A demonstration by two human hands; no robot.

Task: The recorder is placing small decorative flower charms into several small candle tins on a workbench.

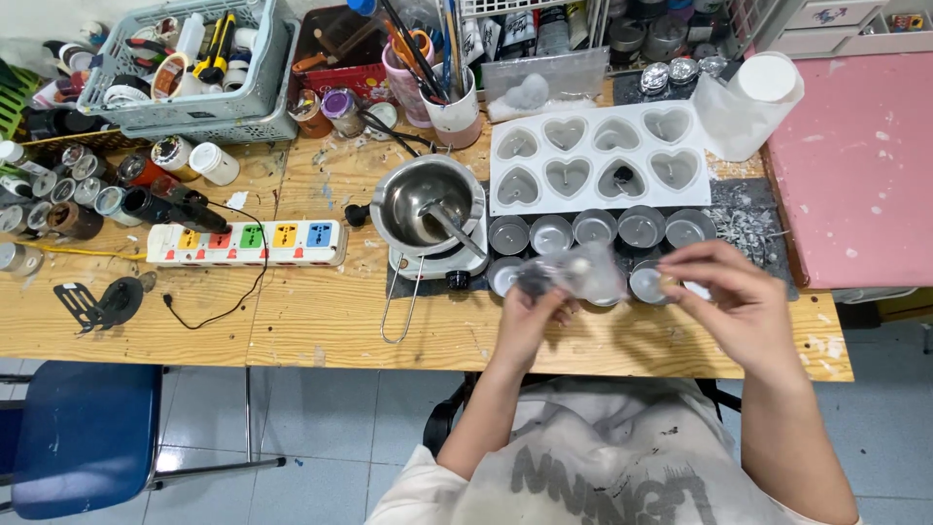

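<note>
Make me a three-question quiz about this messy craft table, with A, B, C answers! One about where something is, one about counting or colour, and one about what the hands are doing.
1. Where is the metal pot?
A. left of the heart mould
B. on the blue chair
C. in the grey basket

2. How many hearts does the mould have?
A. four
B. eight
C. twelve

3. What are the hands doing?
A. resting flat on the table
B. holding a clear bag between them
C. lifting the pot

Answers:
1 A: the pot sits on a small hotplate beside the mould's left edge.
2 B: two rows of four.
3 B: the left hand grips the bag and the right hand reaches to it.
</note>
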